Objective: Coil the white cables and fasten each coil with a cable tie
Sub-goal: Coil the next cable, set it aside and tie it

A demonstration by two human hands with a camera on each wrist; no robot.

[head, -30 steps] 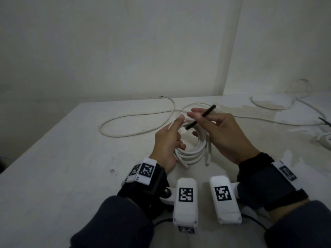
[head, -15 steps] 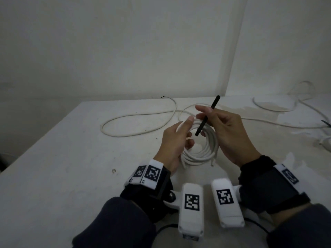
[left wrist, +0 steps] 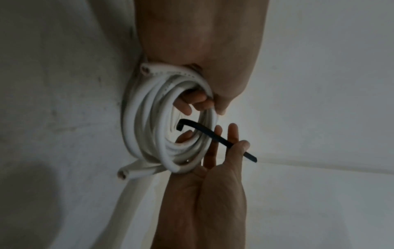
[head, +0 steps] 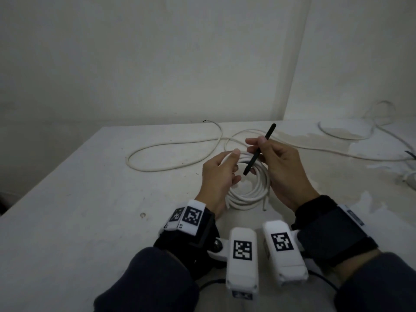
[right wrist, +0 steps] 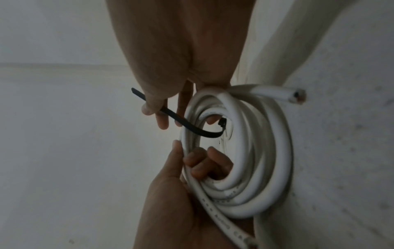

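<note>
A coil of white cable (head: 254, 190) is held just above the white table (head: 90, 210). My left hand (head: 221, 174) grips the coil's left side, thumb outside and fingers curled through the middle, as the left wrist view (left wrist: 198, 101) shows. My right hand (head: 276, 163) pinches a black cable tie (head: 258, 149) between thumb and fingers; the tie slants steeply, its head end dipping into the coil's opening (right wrist: 221, 124). Both cut cable ends (left wrist: 123, 175) stick out of the coil (right wrist: 245, 193).
A loose white cable (head: 171, 152) loops across the table behind the hands and runs off right. Another white cable loop (head: 344, 131) lies at the far right by the wall corner. A dark tie (head: 409, 154) lies at the right edge. The table's left edge runs diagonally.
The right hand has swung the cable tie from nearly level to steeply upright, pushing its lower end down into the coil's opening. The left hand keeps hold of the coil.
</note>
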